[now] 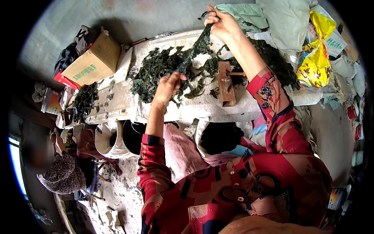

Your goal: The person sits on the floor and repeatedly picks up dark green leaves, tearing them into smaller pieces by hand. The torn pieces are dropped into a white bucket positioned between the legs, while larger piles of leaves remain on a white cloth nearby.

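Note:
A long strip of dark green seaweed, likely kelp [198, 45], is stretched slantwise above the table. Its upper end is gripped in my right hand [222, 25], raised near the wall, and a short tail sticks out past the fingers. My left hand [168, 87] pinches the lower end, slightly blurred, close to the table's front. Beneath the strip lies a loose heap of seaweed pieces [157, 73]. A rusty brown block [227, 84] with a bar jutting from its side sits on the white sheet [201, 109], below my right forearm. More dark seaweed [271, 58] is piled beyond that forearm.
A cardboard box [93, 58] stands at the back left, a yellow plastic bag [315, 64] at the right. Open sacks [201, 140] line the table's front edge. Another person [62, 172] sits at the left, near a further seaweed pile [84, 99].

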